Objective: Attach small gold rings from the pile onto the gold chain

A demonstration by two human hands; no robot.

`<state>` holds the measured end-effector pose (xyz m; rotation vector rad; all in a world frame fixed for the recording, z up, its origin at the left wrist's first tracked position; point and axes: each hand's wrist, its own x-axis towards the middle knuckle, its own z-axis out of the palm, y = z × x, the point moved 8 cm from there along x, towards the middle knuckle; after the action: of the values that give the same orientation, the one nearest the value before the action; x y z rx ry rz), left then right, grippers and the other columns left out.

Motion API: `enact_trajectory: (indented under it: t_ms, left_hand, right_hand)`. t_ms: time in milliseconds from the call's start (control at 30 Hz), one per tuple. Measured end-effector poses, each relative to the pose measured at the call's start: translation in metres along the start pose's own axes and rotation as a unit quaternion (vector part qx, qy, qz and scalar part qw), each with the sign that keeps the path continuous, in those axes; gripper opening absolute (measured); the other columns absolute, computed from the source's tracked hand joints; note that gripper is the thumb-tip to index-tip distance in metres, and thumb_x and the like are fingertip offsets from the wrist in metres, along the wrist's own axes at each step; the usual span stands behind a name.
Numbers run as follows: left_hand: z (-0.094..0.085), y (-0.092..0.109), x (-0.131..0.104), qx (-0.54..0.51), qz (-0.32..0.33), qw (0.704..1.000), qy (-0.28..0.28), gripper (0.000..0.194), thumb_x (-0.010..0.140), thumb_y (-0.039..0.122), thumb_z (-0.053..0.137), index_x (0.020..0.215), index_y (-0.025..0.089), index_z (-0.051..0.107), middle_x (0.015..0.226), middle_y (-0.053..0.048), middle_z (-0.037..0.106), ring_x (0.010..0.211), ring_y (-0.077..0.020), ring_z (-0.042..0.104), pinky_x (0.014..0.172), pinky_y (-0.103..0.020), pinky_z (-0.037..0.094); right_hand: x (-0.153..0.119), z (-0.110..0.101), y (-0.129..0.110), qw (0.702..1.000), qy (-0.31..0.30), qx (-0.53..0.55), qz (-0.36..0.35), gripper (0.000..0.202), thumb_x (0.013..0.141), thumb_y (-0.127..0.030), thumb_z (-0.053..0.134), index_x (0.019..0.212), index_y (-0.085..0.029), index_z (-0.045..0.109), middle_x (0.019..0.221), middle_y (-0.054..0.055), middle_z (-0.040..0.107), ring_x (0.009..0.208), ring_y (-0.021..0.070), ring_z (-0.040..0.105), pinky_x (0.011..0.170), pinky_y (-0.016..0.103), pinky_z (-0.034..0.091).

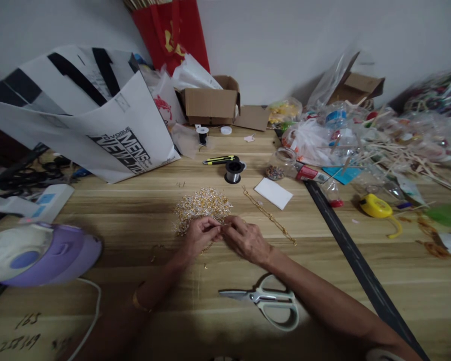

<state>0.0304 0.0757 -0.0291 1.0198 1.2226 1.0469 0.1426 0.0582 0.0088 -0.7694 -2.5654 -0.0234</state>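
My left hand point(202, 234) and my right hand point(247, 239) meet fingertip to fingertip at the near edge of a pile of small gold and silver beads or findings point(202, 204). Both are closed in a pinch; what lies between the fingers is too small to make out. A short gold strand shows just below the left fingers. To the right of my hands a gold chain point(271, 218) lies stretched out on the table. Nearer to me, under the right forearm's side, rest scissors point(261, 297) with pale handles, their blades pointing left.
Behind the pile are a wire spool point(233, 172), a yellow-black utility knife point(220, 160) and a white card point(273, 193). A purple-white appliance point(60, 254) and power strip point(48, 203) stand left. Clutter, a bead jar point(280, 164) and a tape measure point(376, 206) lie right.
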Motion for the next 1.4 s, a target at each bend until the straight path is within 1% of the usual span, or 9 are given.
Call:
enact_trajectory:
  t_ms: [133,267,467,633,767,900,1033,1100,1400]
  left_hand:
    - [-0.001,0.0,0.001,-0.003,0.007,1.0,-0.002,0.021,0.058,0.027,0.073,0.065,0.013,0.059,0.056,0.001,0.062,0.053,-0.01,0.058,0.054,-0.02,0.047]
    - [-0.002,-0.002,0.001,0.003,0.001,1.0,0.002,0.019,0.057,0.022,0.073,0.065,0.012,0.059,0.055,0.002,0.061,0.052,-0.0094,0.056,0.054,-0.021,0.047]
    - [-0.001,0.004,0.0,0.083,0.037,0.996,0.003,0.008,0.06,0.017,0.067,0.064,0.013,0.061,0.061,-0.001,0.063,0.059,-0.0115,0.058,0.058,-0.021,0.046]
    - [-0.001,0.005,0.0,0.127,0.078,0.989,0.003,0.003,0.063,0.016,0.063,0.063,0.014,0.061,0.061,-0.001,0.063,0.058,-0.0121,0.058,0.058,-0.021,0.044]
    - [-0.001,0.0,0.002,0.157,0.098,0.983,-0.005,0.002,0.065,0.016,0.061,0.065,0.015,0.061,0.063,-0.002,0.063,0.061,-0.0132,0.059,0.059,-0.022,0.045]
    - [0.0,0.005,-0.001,0.22,0.141,0.965,-0.002,0.004,0.069,0.016,0.059,0.066,0.016,0.061,0.066,-0.002,0.062,0.062,-0.0138,0.058,0.06,-0.023,0.044]
    - [0.006,0.022,-0.008,0.311,0.208,0.928,-0.004,0.008,0.072,0.014,0.058,0.064,0.016,0.06,0.07,-0.003,0.06,0.068,-0.0146,0.056,0.063,-0.024,0.042]
    - [0.008,0.026,-0.01,0.333,0.223,0.916,-0.005,0.009,0.073,0.014,0.057,0.065,0.016,0.059,0.071,-0.003,0.059,0.069,-0.0147,0.055,0.064,-0.024,0.042]
    - [0.006,0.022,-0.009,0.341,0.229,0.912,0.007,0.01,0.075,0.015,0.056,0.066,0.017,0.059,0.067,-0.001,0.056,0.063,-0.0128,0.052,0.06,-0.023,0.039]
  right_hand:
    - [0.001,0.001,-0.002,0.999,-0.001,0.026,-0.019,0.017,0.092,-0.019,0.04,0.101,-0.016,0.054,0.104,0.01,0.059,0.083,0.0157,0.057,0.061,0.023,0.044]
    - [0.002,0.002,0.001,0.998,-0.002,0.066,0.002,0.016,0.092,-0.019,0.038,0.1,-0.014,0.052,0.101,0.011,0.06,0.085,0.016,0.058,0.065,0.023,0.046]
    - [0.005,0.001,0.003,0.991,-0.003,0.131,0.024,0.018,0.094,-0.02,0.034,0.104,-0.016,0.048,0.106,0.012,0.059,0.089,0.015,0.059,0.07,0.023,0.048]
    - [0.004,0.004,0.001,0.994,-0.009,0.105,0.007,0.014,0.094,-0.02,0.036,0.095,-0.015,0.049,0.09,0.01,0.06,0.081,0.0155,0.058,0.065,0.024,0.046]
    - [0.003,0.005,0.002,0.996,-0.011,0.085,0.006,0.014,0.094,-0.021,0.037,0.092,-0.015,0.05,0.085,0.008,0.058,0.075,0.015,0.056,0.061,0.023,0.042]
    - [0.004,0.004,0.002,0.997,-0.009,0.08,0.004,0.013,0.094,-0.019,0.038,0.093,-0.016,0.05,0.083,0.007,0.058,0.075,0.0149,0.056,0.061,0.023,0.041]
    - [0.005,0.004,0.003,0.996,-0.006,0.091,0.01,0.014,0.094,-0.02,0.037,0.09,-0.016,0.05,0.082,0.007,0.059,0.073,0.0145,0.056,0.06,0.023,0.041]
    - [0.005,0.003,0.004,0.995,-0.002,0.1,0.017,0.015,0.094,-0.021,0.036,0.09,-0.016,0.05,0.081,0.007,0.059,0.073,0.0143,0.056,0.06,0.023,0.041]
    - [0.005,0.004,0.011,0.984,0.01,0.169,0.059,0.016,0.094,-0.023,0.037,0.091,-0.016,0.051,0.078,0.006,0.06,0.069,0.0143,0.057,0.061,0.023,0.043]
